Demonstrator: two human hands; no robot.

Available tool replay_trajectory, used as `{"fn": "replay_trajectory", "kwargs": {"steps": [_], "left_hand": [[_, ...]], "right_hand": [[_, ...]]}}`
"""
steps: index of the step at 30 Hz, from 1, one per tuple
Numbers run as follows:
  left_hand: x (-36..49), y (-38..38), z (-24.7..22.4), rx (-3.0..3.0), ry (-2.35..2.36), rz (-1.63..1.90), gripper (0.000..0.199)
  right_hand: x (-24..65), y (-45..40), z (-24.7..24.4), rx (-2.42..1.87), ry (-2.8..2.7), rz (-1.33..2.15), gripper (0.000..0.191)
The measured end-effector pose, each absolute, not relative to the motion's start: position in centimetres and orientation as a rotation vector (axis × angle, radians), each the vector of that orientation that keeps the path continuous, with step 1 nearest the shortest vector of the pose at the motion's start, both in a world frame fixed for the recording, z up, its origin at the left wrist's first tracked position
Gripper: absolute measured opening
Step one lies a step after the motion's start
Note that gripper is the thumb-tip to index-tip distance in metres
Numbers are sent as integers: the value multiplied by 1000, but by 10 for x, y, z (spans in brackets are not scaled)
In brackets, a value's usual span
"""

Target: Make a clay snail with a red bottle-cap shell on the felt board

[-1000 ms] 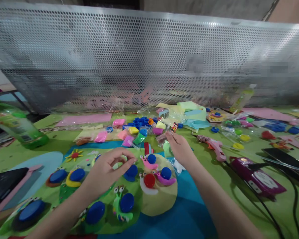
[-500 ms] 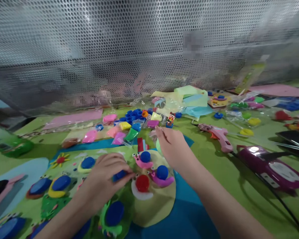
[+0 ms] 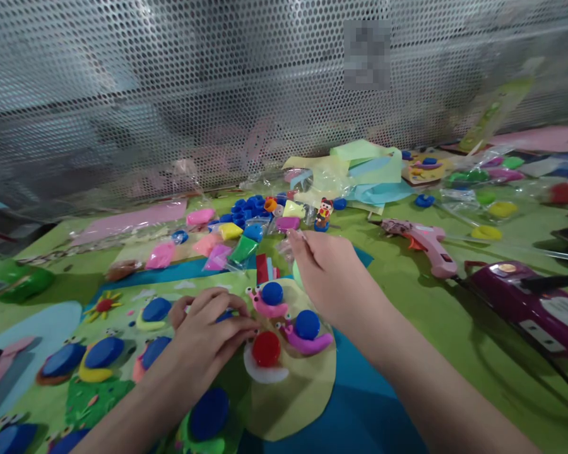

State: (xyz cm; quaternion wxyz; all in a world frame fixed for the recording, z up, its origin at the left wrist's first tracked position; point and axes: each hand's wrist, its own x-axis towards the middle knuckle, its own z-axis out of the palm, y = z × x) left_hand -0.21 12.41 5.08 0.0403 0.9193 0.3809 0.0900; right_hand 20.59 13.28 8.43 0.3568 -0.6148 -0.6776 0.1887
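My left hand (image 3: 213, 328) is closed, its thumb and fingertips pinched together at the eye end of a white clay snail (image 3: 271, 373) with a red bottle-cap shell (image 3: 266, 349). What the pinch holds is too small to make out. My right hand (image 3: 334, 268) is closed too, its fingertips together beside a small crumpled clear plastic bag (image 3: 284, 250); whatever lies in them is hidden. A pink snail (image 3: 271, 309) and a purple snail (image 3: 312, 340), both with blue caps, sit between my hands on a pale yellow paper piece (image 3: 288, 407).
More cap snails and a clay sun (image 3: 105, 305) cover the green paper scene at left. Clay packets, including a yellow packet (image 3: 230, 231), and a pile of blue caps (image 3: 250, 210) lie behind. A pink glue gun (image 3: 419, 243) and a purple device (image 3: 525, 302) stand at right.
The view has shifted slightly, so the table things sit a little differently in the picture. Both hands keep nearly the same places, still pinched.
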Motion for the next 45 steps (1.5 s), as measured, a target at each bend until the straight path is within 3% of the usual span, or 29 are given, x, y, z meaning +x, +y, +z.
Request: {"fn": "replay_trajectory", "kwargs": {"steps": [9,28,35,45], "left_hand": [[6,123,42,2782,1174,554,27],[-9,117,51,2897,1220,468,29],[-4,107,54,2955,1267,268,44],[-6,107,55,2968,1252,318,37]], "right_hand": [[205,133,84,-1593,-1758,491,39],[207,132,85,-1612,-1770,463,39],[206,131,86,-1652,-1778,465,39],[207,132,84,-1649,-1779,449,40]]}}
